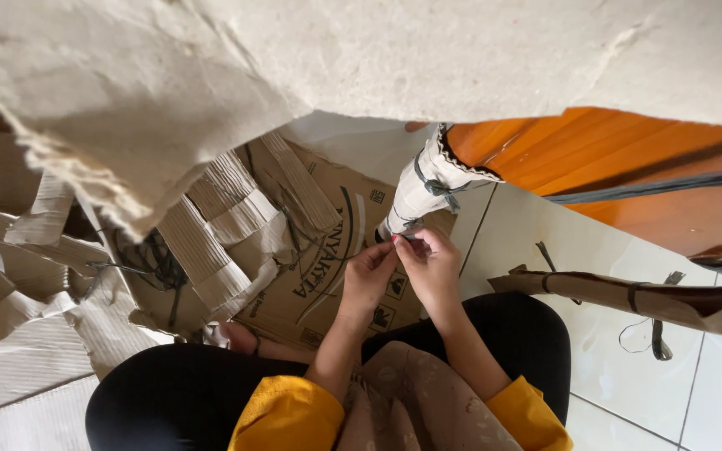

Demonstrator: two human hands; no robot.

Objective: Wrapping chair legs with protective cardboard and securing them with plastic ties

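A large sheet of torn grey-brown cardboard [311, 58] fills the top of the view, very close to the camera. Below it a rolled white paper bundle [428, 188] tied with a dark strap slants down toward my hands. My left hand [368, 276] and my right hand [432, 266] meet at the bundle's lower end, fingertips pinched on the dark strap there. Both arms wear yellow sleeves, and I sit cross-legged in black trousers.
Torn corrugated cardboard strips [211, 225] lie piled on the left over a flattened printed box [327, 267]. A second rolled brown bundle [628, 296] with dark ties lies on the white tiled floor [612, 367] at right. An orange wooden door [628, 167] stands behind.
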